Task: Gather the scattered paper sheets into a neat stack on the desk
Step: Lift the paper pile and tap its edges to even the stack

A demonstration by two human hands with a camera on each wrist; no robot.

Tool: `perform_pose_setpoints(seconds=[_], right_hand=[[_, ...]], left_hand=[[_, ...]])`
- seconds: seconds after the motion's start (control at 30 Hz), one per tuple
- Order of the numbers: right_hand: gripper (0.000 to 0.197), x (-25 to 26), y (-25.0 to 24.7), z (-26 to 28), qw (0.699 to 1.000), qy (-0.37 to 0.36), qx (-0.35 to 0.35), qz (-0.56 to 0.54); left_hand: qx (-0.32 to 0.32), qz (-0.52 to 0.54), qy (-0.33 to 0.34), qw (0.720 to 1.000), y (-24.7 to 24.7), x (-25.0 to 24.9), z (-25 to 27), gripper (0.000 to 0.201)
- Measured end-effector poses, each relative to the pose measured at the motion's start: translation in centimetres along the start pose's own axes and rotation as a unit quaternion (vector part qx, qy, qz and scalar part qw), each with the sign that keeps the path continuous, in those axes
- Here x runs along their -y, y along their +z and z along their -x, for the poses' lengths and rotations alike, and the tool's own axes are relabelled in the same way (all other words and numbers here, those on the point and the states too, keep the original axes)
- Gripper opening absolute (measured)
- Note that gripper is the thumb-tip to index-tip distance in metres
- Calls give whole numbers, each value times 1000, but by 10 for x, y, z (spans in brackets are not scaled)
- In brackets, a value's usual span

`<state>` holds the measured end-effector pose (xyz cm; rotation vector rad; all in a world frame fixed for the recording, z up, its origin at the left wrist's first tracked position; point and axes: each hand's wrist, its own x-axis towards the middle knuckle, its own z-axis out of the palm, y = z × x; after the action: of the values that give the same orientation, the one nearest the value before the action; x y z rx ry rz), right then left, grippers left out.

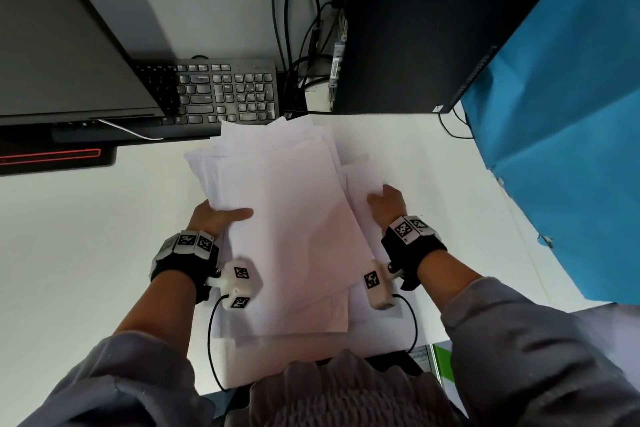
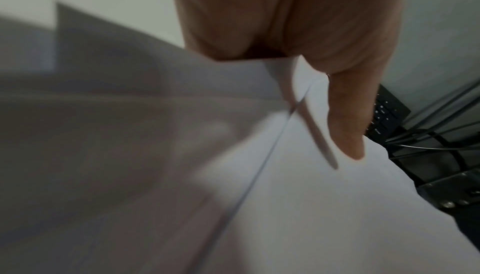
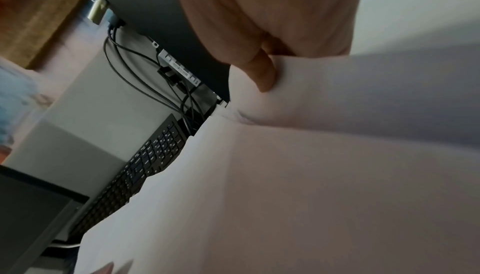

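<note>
A loose, uneven pile of white paper sheets (image 1: 284,218) lies on the white desk (image 1: 69,236) in front of me, its corners fanned out at the far end. My left hand (image 1: 221,215) grips the pile's left edge, thumb (image 2: 345,118) on top of the sheets (image 2: 298,196) and fingers hidden underneath. My right hand (image 1: 386,203) grips the right edge, thumb (image 3: 262,73) pressing into the paper (image 3: 311,176), which bends there. Both wrist views are blurred.
A black keyboard (image 1: 225,94) lies just beyond the pile, partly under a dark monitor (image 1: 62,45) at the left. A black computer case (image 1: 415,28) with cables (image 1: 294,45) stands at the back right. A blue cloth-covered block (image 1: 571,114) borders the desk's right side.
</note>
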<state>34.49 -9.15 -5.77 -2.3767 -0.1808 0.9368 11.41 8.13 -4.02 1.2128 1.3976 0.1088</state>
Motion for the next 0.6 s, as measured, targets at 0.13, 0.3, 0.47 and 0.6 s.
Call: perform_pose_setpoints(seconds=[0.13,0.3,0.47,0.6], right_hand=[[38,15,23,3,999,4,41,-9],[28,21,19,7,1000,26,-1,-10],[81,8,18,6,993,111,-9,-49],[102,8,24,8,994,88,63,-31]], left_hand=[[19,29,-11,999,2,1,3,33],[35,60,-41,997,1,-1,12,26],[40,41,-65,996,-2,-5,11,23],[46,21,-49,998,5,-2,-2,29]])
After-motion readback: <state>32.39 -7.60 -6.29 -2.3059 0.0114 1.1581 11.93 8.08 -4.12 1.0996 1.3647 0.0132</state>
